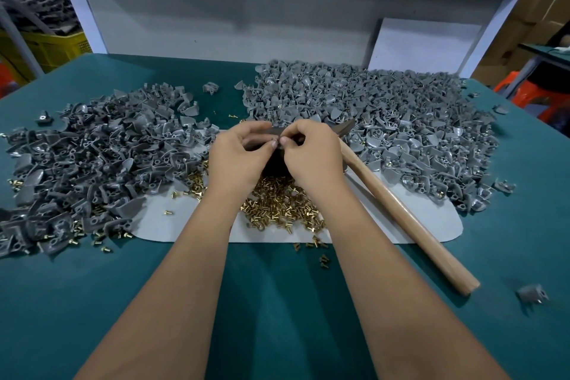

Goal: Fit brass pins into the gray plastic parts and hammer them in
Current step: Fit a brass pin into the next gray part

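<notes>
On the green table (277,302) lies a pale mat (401,225), and on it two big heaps of gray plastic parts: the larger heap (385,120) is to the right and far, the darker heap (86,163) is to the left. Between them, near the person, is the pile of brass pins (277,207), partly under the two wrists. The hammer (401,210) lies on the mat just beside the right forearm, its wooden handle pointing toward the near right corner and its dark head mostly hidden behind the right hand; no hand holds it. I judge that the fitting step is in hand, not the hammering. The left hand (237,154) has curled fingers around a gray plastic part (273,132), of which only a dark edge shows. The right hand (311,154) has its fingertips pinched together against that part, probably on a pin, but the pin itself is too small to see. The next move likely calls for seating the pin straight in its hole, then putting the part down and taking the hammer.
</notes>
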Motion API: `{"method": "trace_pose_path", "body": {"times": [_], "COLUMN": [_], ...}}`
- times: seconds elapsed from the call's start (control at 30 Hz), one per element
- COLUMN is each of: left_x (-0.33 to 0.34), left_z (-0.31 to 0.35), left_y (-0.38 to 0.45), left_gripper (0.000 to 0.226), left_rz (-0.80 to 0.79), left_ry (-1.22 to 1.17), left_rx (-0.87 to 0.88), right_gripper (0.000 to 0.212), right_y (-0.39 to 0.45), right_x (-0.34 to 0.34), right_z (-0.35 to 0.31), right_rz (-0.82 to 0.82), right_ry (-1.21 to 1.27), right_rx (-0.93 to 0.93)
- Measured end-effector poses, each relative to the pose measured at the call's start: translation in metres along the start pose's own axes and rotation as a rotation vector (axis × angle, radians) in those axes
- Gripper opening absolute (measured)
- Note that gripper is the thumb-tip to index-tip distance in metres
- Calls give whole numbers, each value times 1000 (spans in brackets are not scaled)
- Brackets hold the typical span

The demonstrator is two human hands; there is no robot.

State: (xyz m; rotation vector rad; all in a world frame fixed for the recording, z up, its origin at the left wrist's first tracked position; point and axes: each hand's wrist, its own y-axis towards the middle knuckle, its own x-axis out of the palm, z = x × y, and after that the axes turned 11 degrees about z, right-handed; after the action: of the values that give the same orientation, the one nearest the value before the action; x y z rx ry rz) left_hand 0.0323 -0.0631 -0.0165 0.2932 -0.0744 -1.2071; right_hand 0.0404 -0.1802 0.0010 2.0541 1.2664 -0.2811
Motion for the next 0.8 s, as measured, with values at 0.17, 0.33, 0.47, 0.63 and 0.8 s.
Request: {"method": "trace_pose_path", "body": {"times": [0.17,0.33,0.47,0.63,0.8], "left_x": [1,0,0,0,0], "left_z": [-1,0,2,2,1], "left_y": [0,0,0,0,0], "left_gripper": [30,29,29,30,30], "left_rz": [8,12,21,17,6], "left_ry": [9,23,33,34,30], "left_rx": [-1,1,11,4,5], "right_gripper": [17,12,15,13,6], "right_y": [2,5,8,6,3], "right_x": [0,-7,-13,-12,-6], "right_z": [-3,-1,1,1,0], "right_rz": [-12,-75,-100,-84,-42], "right_ry": [-3,34,116,148,87], "right_rx": [29,29,74,69,32]}}
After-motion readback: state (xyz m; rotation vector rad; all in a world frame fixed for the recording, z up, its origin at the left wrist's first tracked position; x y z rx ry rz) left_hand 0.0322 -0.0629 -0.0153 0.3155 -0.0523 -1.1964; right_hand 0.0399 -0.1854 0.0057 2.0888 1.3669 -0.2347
